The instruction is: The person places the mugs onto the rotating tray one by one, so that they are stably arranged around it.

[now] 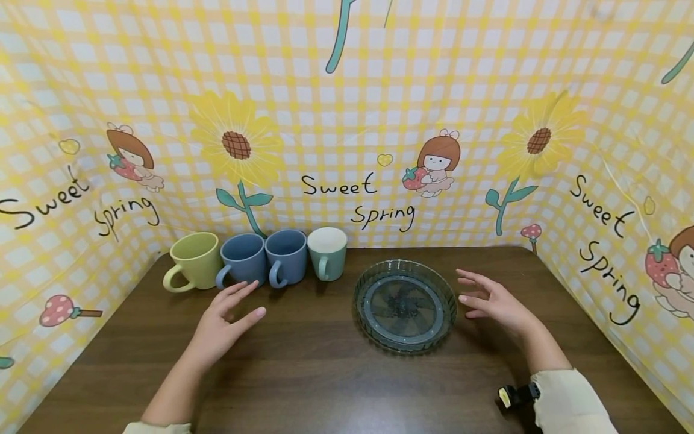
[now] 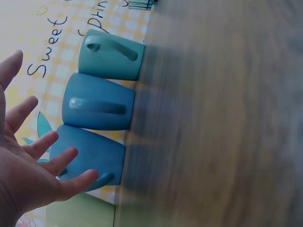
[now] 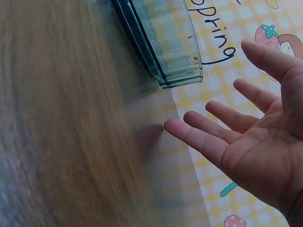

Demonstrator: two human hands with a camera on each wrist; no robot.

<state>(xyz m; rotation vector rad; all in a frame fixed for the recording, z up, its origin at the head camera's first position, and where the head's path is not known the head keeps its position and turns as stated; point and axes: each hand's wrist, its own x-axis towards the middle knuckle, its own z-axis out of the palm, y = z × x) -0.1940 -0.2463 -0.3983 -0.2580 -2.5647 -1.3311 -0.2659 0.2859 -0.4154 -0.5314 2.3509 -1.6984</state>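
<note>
Four mugs stand in a row at the back left: a yellow-green mug (image 1: 203,268), a blue mug (image 1: 246,262), a second blue mug (image 1: 290,259) and a pale green mug with a white inside (image 1: 335,259). To their right lies a round, clear dark dish (image 1: 403,343) with a ribbed wall. My left hand (image 1: 219,328) hovers in front of the blue mugs, fingers spread and holding nothing. Just right of the dish, my right hand (image 1: 499,304) is held with fingers extended, empty. In the right wrist view its fingertips (image 3: 174,126) are apart from the dish (image 3: 182,71).
The brown wooden table (image 1: 282,386) runs to a yellow checked cloth (image 1: 347,120) hung behind and at both sides. A black strap with a small device (image 1: 515,396) is at my right sleeve (image 1: 572,401).
</note>
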